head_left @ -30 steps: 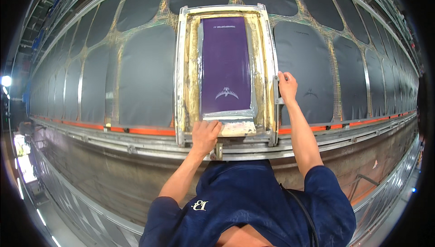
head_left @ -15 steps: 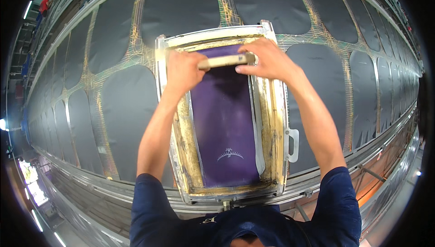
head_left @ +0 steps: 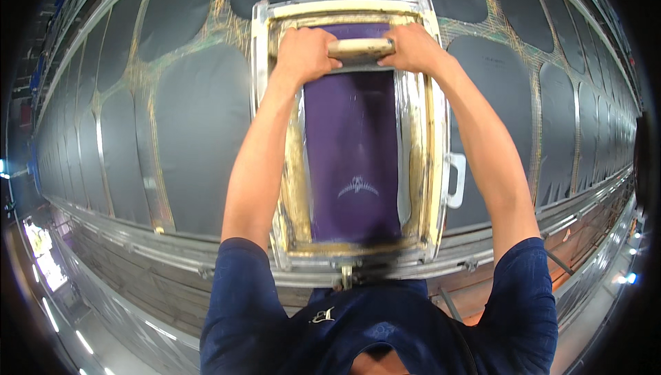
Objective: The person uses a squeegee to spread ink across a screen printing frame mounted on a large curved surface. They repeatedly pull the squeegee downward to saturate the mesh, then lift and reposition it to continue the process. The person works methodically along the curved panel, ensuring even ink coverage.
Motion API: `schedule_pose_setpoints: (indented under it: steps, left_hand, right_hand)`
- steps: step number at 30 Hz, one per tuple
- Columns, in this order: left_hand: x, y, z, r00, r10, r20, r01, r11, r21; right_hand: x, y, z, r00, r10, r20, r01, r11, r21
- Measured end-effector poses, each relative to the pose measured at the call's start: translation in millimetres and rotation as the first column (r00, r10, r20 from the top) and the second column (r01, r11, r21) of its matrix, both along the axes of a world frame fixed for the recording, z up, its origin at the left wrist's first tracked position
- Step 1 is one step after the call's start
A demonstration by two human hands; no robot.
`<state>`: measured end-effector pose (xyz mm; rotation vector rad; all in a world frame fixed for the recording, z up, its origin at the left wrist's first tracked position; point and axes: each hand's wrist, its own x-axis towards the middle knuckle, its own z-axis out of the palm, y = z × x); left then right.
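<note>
Two bare hands are gripping a pale bar (head_left: 361,47) just inside the far edge of a rectangular frame (head_left: 434,141). At left, dark sheets (head_left: 200,134) are covering the tabletop (head_left: 153,141) beyond the frame's left edge. Beside the frame's far left corner, the left hand (head_left: 305,54) is clasping the bar's left end. Between the hands the bar is running crosswise, square to the frame's long axis, with neither hand sitting nearer to it. A purple panel (head_left: 352,134) is stretching from there toward the frame's near edge, a pale emblem (head_left: 358,186) showing near that end; whether the bar is touching the panel is not showing clearly. By the far right corner, the right hand (head_left: 412,49) is clasping the bar's right end. Farther right, a white handle (head_left: 455,181) is jutting from the frame's right edge.
</note>
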<state>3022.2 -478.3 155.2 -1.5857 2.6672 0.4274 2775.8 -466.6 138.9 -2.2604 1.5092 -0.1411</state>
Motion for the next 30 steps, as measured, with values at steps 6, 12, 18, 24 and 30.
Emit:
schedule_pose_setpoints:
  steps: [6, 12, 18, 24, 30]
  left_hand:
    - [29, 199, -10, 0.992, -0.056, -0.113, 0.055, 0.998, -0.020]
    - [45, 343, -1, 0.973, -0.037, -0.228, 0.037, 0.999, -0.004]
    - [36, 240, 1, 0.987, -0.064, -0.147, 0.061, 0.998, -0.022]
    - [5, 22, 4, 0.992, -0.083, -0.091, 0.067, 0.984, -0.167]
    - [-13, -101, -2, 0.998, -0.056, -0.015, 0.052, 0.984, -0.171]
  right_hand:
    - [21, 199, -4, 0.997, 0.069, 0.023, -0.068, 0.997, -0.036]
    - [34, 338, 11, 0.989, 0.082, 0.122, -0.075, 0.995, -0.062]
    - [21, 242, 10, 0.998, 0.068, -0.002, -0.068, 0.998, 0.005]
    - [-6, 17, 4, 1.000, 0.004, 0.013, -0.003, 0.996, -0.091]
    - [-24, -107, 4, 1.000, 0.011, -0.016, -0.011, 1.000, -0.018]
